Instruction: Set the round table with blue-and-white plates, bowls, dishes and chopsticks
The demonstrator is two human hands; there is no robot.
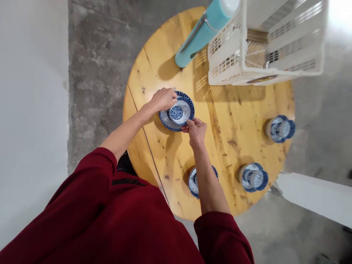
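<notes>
A small blue-and-white bowl (pixel 184 110) sits on or just above a blue-rimmed plate (pixel 165 123) near the left side of the table. My left hand (pixel 164 99) has its fingers pinched at the bowl's upper left rim. On the opposite side, my right hand (pixel 197 132) grips the lower right rim between thumb and fingers, close to the plate's edge. Whether the bowl rests fully on the plate is hard to tell. Another blue-and-white dish set (pixel 193 183) is partly hidden under my right forearm.
Two more stacks of blue-and-white dishes, one at the front right (pixel 250 178) and one at the far right (pixel 278 129), stand on the round wooden table (pixel 220 154). A turquoise flask-like cylinder (pixel 196 40) stands beside a white plastic crate (pixel 228 69) holding brownish items.
</notes>
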